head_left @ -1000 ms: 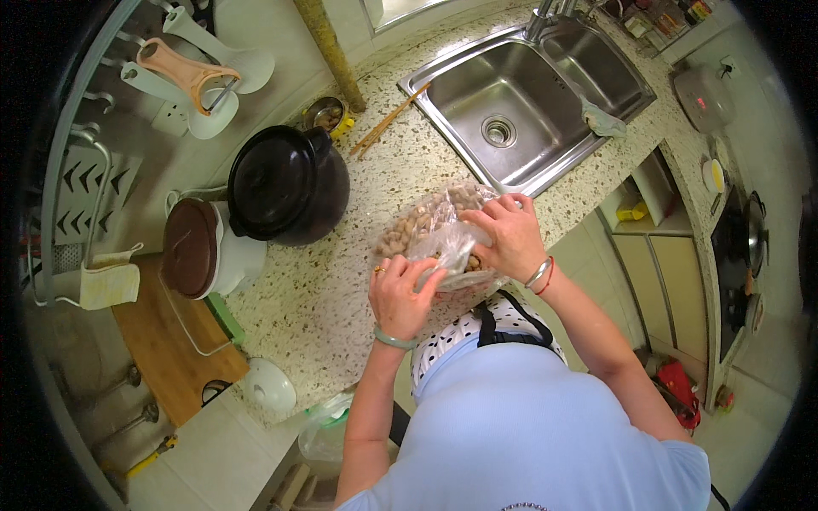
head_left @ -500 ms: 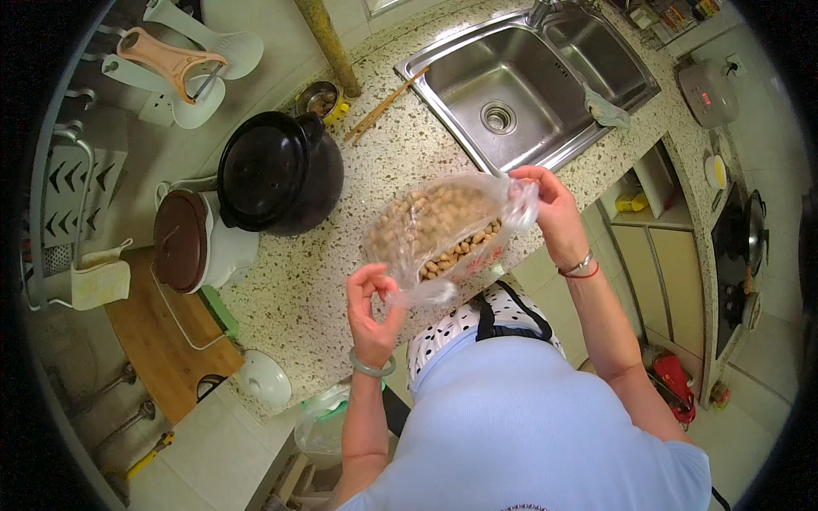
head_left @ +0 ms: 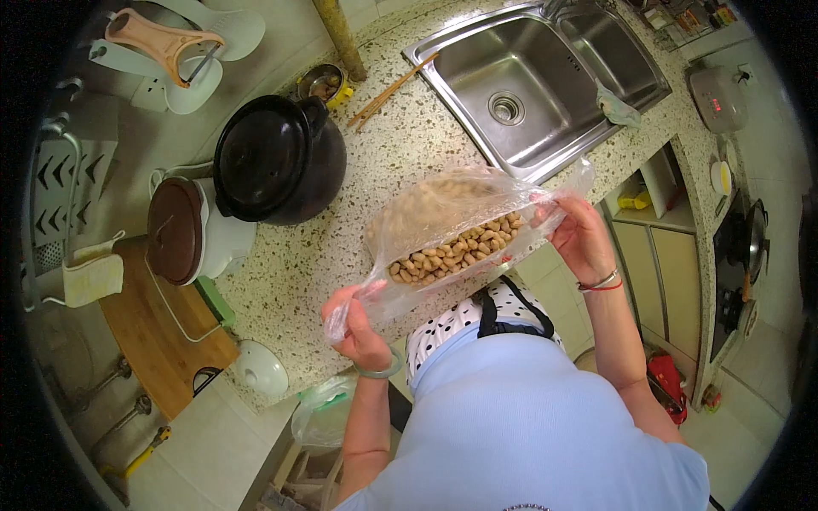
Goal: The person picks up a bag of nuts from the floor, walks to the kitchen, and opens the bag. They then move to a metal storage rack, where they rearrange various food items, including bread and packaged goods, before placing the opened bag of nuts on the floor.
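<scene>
A clear plastic bag (head_left: 434,200) lies on the speckled counter in front of me, filled with unshelled peanuts (head_left: 460,253). Its mouth gapes toward me, so part of the peanuts shows bare while the rest sits behind cloudy film. My left hand (head_left: 356,328) pinches the bag's left corner near the counter's front edge. At the other end, my right hand (head_left: 581,237) grips the right corner of the bag between thumb and fingers, close to the sink. The film is stretched between both hands.
A black lidded pot (head_left: 281,162) stands left of the bag, beside a white pot with a brown lid (head_left: 175,230). Chopsticks (head_left: 394,89) lie by the steel sink (head_left: 511,162). A small yellow-handled pan (head_left: 324,83), a wooden board (head_left: 162,332) and a white lid (head_left: 260,368) are around.
Both hands have moved apart, the left outward and down, the right outward. The bag's mouth has spread wider, and more peanuts show.
</scene>
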Demonstrator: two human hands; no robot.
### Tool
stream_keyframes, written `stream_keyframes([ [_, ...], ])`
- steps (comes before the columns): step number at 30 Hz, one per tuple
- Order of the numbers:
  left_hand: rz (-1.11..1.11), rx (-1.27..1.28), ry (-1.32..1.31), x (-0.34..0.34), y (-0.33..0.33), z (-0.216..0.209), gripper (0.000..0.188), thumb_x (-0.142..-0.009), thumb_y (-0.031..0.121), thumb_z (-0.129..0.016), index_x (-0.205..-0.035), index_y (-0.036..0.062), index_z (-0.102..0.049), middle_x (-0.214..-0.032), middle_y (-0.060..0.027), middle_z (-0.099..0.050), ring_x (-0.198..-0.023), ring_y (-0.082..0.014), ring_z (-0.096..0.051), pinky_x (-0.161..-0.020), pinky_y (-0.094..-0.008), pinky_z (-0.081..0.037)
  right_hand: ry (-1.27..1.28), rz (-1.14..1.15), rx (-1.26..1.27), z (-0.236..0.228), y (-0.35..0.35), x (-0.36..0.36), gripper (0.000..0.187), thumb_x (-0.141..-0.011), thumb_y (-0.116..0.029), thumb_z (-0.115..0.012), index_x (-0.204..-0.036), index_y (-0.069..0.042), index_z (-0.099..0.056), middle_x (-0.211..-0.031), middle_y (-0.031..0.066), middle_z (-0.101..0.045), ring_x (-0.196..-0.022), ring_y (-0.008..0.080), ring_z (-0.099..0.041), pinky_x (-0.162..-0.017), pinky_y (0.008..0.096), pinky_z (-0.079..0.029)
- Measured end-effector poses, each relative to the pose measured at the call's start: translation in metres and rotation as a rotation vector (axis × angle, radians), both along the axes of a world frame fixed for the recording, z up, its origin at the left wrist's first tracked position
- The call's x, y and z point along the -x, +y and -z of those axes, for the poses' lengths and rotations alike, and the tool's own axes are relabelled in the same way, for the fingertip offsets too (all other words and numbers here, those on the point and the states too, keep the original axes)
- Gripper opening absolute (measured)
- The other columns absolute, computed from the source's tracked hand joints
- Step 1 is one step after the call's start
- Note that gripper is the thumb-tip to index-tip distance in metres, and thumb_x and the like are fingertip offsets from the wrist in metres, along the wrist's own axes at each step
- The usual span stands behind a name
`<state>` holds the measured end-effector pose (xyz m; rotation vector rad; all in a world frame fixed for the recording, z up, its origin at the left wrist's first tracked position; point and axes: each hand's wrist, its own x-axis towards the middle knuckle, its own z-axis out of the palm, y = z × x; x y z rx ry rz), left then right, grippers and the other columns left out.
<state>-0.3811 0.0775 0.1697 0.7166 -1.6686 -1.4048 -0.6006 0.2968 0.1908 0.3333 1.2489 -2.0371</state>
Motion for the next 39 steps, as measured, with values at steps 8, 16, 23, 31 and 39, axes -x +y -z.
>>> stream_keyframes([
  [8, 0.037, -0.253, 0.031, 0.015, 0.001, -0.021, 0.022, -0.095, 0.011, -0.044, -0.111, -0.0011, -0.051, -0.093, -0.0200, -0.067, -0.058, -0.0185, -0.061, -0.053, -0.0275, -0.049, -0.017, -0.020, 0.013, 0.002, 0.002, 0.002, 0.021, -0.094, -0.023, -0.056, -0.101, -0.004, -0.060, -0.100, 0.0080, -0.065, -0.072, 0.0104, -0.051, -0.068, 0.0281, -0.044],
  [16, 0.050, -0.240, 0.021, 0.017, 0.000, -0.022, 0.028, -0.097, 0.019, -0.045, -0.114, 0.0000, -0.054, -0.094, -0.0182, -0.068, -0.056, -0.0155, -0.060, -0.047, -0.0252, -0.045, -0.013, -0.009, -0.051, 0.002, -0.003, 0.006, 0.019, -0.094, -0.028, -0.055, -0.103, -0.011, -0.059, -0.101, 0.0050, -0.068, -0.071, 0.0085, -0.046, -0.066, 0.0259, -0.042],
  [23, 0.067, -0.267, 0.023, 0.018, 0.001, -0.025, 0.027, -0.097, 0.020, -0.045, -0.114, 0.0003, -0.054, -0.095, -0.0174, -0.068, -0.055, -0.0159, -0.060, -0.046, -0.0250, -0.045, 0.037, 0.005, 0.080, -0.004, -0.033, 0.002, 0.021, -0.097, -0.026, -0.051, -0.103, -0.007, -0.060, -0.106, 0.0076, -0.067, -0.073, 0.0087, -0.054, -0.070, 0.0231, -0.048],
  [31, 0.079, -0.306, 0.044, 0.014, 0.003, -0.027, 0.022, -0.094, 0.008, -0.045, -0.111, -0.0031, -0.054, -0.095, -0.0170, -0.069, -0.062, -0.0166, -0.064, -0.055, -0.0251, -0.050, 0.038, -0.230, 0.244, -0.016, -0.071, -0.023, 0.027, -0.100, -0.023, -0.047, -0.113, -0.003, -0.057, -0.111, 0.0122, -0.066, -0.077, 0.0100, -0.059, -0.067, 0.0218, -0.050],
  [39, 0.116, -0.269, 0.056, 0.018, 0.000, -0.030, 0.022, -0.093, 0.006, -0.046, -0.110, -0.0035, -0.055, -0.095, -0.0164, -0.068, -0.062, -0.0168, -0.064, -0.058, -0.0266, -0.051, 0.046, -0.109, 0.118, -0.022, -0.044, -0.008, 0.026, -0.101, -0.023, -0.043, -0.109, -0.001, -0.056, -0.111, 0.0124, -0.065, -0.072, 0.0097, -0.056, -0.066, 0.0232, -0.048],
])
